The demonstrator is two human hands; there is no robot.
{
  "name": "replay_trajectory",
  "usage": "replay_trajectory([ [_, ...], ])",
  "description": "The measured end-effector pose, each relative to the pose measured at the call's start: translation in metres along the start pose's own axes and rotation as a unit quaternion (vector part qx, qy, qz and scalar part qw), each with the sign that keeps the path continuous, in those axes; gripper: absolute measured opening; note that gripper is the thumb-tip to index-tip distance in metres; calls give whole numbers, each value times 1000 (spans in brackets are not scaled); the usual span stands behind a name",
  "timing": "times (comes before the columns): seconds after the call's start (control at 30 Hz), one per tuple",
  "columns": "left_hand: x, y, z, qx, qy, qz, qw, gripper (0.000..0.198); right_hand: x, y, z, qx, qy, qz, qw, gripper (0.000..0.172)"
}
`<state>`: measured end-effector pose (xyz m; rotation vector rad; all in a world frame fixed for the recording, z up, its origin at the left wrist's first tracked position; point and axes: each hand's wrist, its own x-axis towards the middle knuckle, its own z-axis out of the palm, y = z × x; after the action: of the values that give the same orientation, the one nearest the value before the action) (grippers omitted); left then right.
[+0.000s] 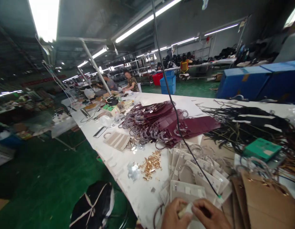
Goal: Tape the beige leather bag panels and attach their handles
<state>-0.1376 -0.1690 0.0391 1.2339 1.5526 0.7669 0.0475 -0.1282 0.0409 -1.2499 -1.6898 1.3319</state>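
Note:
At the bottom edge my left hand (175, 214) is closed, its fingers curled round a small white piece (188, 208) that looks like paper or film. My right hand (209, 213) pinches the same piece from the other side, fingers bent. Just beyond both hands lies a pale cream bag panel (185, 190) with a small white label. Further similar panels (200, 173) with clear looped handles overlap behind it. What the lower palms cover cannot be seen.
Gold metal fittings (151, 165) lie loose in a pile. Behind are stacked maroon panels (159, 122) with clear handles. Brown panels (269, 200), a green box (262, 149) and black straps (252, 117) lie right. A dark cable (177, 117) hangs across. Two people sit farther along the table.

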Motion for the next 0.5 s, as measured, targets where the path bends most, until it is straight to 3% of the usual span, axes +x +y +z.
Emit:
replay_trajectory([
  [0.1,-7,15,0,-18,-8,30,999,22,-2,7,-3,-59,37,-22,997,27],
  [0.2,-10,25,-1,58,18,60,996,17,-2,4,-9,-126,58,-68,988,22],
  [0.27,-9,26,-2,110,18,78,991,17,1,-4,-14,-172,11,-116,978,26],
  [0.37,-7,21,-3,176,14,105,979,18,9,-13,-19,-250,-84,-161,951,14],
  [0.5,-5,11,-5,234,25,141,962,19,19,-14,-17,-305,-118,-152,933,13],
])
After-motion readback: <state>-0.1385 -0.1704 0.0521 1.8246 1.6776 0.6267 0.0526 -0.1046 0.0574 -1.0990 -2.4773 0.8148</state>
